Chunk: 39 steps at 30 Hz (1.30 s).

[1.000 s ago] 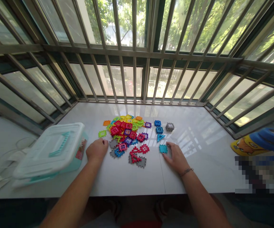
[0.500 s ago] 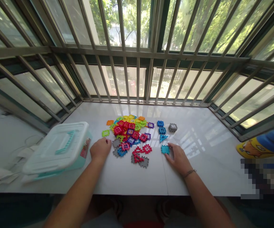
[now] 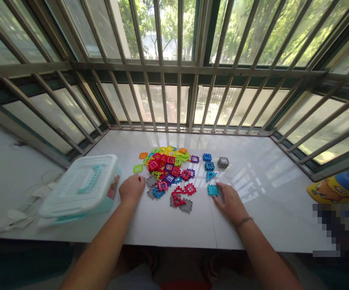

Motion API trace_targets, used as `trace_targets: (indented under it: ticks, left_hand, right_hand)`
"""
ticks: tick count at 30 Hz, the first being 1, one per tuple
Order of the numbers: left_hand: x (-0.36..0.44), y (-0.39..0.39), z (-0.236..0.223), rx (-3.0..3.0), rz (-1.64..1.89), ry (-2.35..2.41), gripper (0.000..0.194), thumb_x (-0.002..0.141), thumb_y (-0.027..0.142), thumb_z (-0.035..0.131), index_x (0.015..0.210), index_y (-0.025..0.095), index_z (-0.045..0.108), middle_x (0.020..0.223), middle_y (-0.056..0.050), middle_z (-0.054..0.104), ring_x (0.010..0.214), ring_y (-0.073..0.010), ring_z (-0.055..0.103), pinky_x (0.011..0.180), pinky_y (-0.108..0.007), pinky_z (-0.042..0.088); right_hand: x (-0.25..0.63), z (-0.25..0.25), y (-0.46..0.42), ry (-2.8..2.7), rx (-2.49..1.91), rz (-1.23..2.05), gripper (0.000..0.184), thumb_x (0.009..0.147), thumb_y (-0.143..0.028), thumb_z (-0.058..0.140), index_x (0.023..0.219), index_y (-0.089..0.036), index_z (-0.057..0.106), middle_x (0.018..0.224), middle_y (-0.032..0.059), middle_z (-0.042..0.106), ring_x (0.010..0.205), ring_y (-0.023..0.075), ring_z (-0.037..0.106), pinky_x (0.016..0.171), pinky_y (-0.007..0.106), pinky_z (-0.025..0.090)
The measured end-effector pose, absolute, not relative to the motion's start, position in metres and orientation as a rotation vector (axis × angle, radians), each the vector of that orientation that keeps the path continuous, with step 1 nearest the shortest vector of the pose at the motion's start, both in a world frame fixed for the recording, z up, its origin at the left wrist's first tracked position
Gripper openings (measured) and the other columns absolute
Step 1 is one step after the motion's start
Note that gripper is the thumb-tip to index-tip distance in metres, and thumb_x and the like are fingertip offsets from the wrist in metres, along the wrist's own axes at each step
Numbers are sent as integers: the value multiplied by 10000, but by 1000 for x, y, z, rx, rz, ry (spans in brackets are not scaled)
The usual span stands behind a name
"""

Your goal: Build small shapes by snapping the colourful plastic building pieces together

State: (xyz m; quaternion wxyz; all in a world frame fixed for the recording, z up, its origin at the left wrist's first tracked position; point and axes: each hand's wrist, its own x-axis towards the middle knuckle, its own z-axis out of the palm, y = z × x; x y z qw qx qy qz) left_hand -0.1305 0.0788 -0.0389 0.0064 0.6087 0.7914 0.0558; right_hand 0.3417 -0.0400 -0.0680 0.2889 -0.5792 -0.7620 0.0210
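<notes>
Shift of the whole head view leftward since the earliest frame. Lidded plastic storage box [image 3: 80, 186] and heap of interlocking plastic tiles [image 3: 165, 165] farther right in frame, by a small margin at each step. Window bars [image 3: 179, 96] closer to upright. Yellow-and-blue item [image 3: 337, 186] at the right edge, less of it in frame. Left hand [image 3: 132, 189] and right hand [image 3: 230, 203] farther right too, in step with the tiles.

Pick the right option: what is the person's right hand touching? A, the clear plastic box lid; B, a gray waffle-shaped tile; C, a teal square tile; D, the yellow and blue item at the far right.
C: the fingertips of the right hand rest against the teal square plastic tile.
</notes>
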Motion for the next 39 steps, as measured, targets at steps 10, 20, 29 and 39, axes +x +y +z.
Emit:
trace_targets:
  ticks: [10,20,29,39]
  left_hand:
    - [-130,78,-38,1911,178,2480,527,1065,433,350,1074,188,817,1079,-167,825,959,-334,772,677,-358,445]
    - [-131,78,-38,1920,188,2473,537,1067,426,336,1080,192,819,1076,-169,825,952,-332,769,687,-368,448]
    - [-131,77,-37,1903,200,2465,528,1070,420,349,1101,190,823,1081,-181,822,959,-324,766,721,-353,459]
    - [-131,77,-37,1896,201,2462,530,1077,411,336,1097,187,817,1080,-175,821,977,-319,766,729,-355,471]
  right_hand:
    - [341,-68,-41,-2032,-1538,45,535,1047,-493,653,1502,-223,570,1383,173,721,1281,370,695,1122,570,570]
    - [343,-66,-42,-2004,-1499,53,555,1049,-465,686,1525,-230,526,1415,172,677,1317,357,665,1165,586,558]
    - [344,-68,-41,-2002,-1506,61,557,1057,-485,676,1534,-239,527,1420,177,669,1322,370,661,1156,608,560]
    - [334,-55,-44,-1967,-1488,-16,457,1067,-446,660,1479,-261,589,1415,166,676,1353,368,634,1181,619,528]
